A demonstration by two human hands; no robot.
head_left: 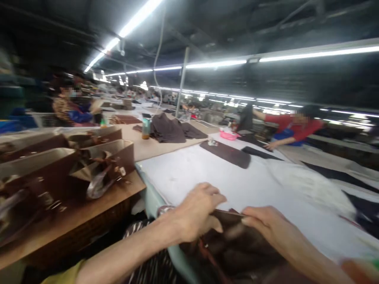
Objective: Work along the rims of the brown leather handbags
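Both my hands grip a dark brown piece (233,244), probably a leather bag part, at the near edge of a white work table (207,173). My left hand (197,211) curls over its top left edge with the fingers closed on it. My right hand (266,225) pinches the top right edge. The piece is blurred by motion, and its lower part runs out of the frame.
Several brown bags (100,161) stand on a wooden bench at the left. A flat dark panel (226,154), a pink tray (229,135), a bottle (145,128) and piled dark fabric (171,128) lie farther back. A person in red (291,126) leans over the table at right.
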